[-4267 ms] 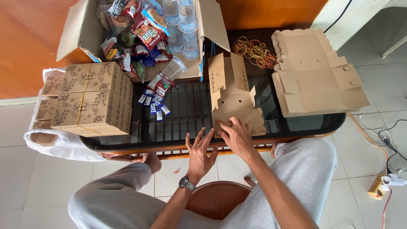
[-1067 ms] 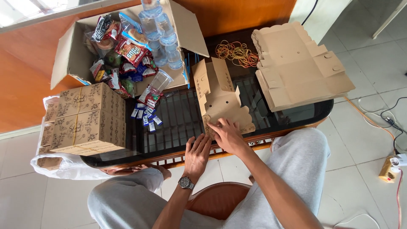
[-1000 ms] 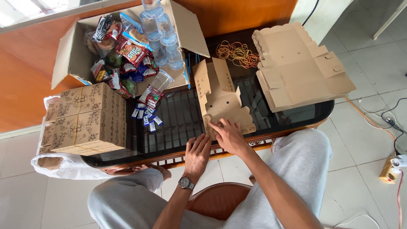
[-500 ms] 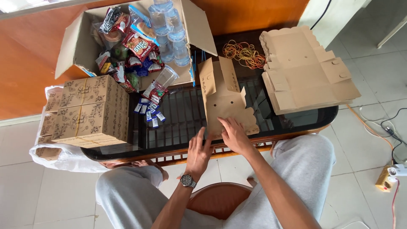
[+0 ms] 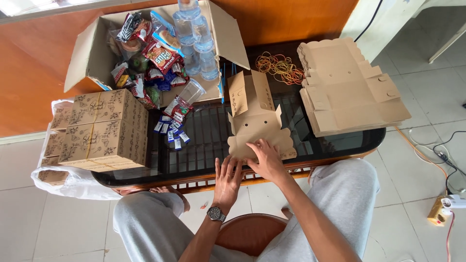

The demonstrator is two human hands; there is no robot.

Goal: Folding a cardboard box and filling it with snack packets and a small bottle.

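your right hand (image 5: 266, 159) presses spread fingers on the flat brown cardboard box blank (image 5: 256, 121), pinning it; left hand (image 5: 228, 180), open, hovers just beside its near edge.

floor (image 5: 427, 102): pale grey tiles | wall (image 5: 39, 63): orange-brown | worktop (image 5: 208, 140): dark glass, rounded wooden rim | stool (image 5: 247, 233): round, brown | light: daylight from upper left | cables (image 5: 437, 150): on floor, right

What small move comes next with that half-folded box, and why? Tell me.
Probably fold the near flap up. The cardboard box blank lies partly flat on the glass table, only its far end raised; the right hand presses its near edge, and the left hand waits beside.
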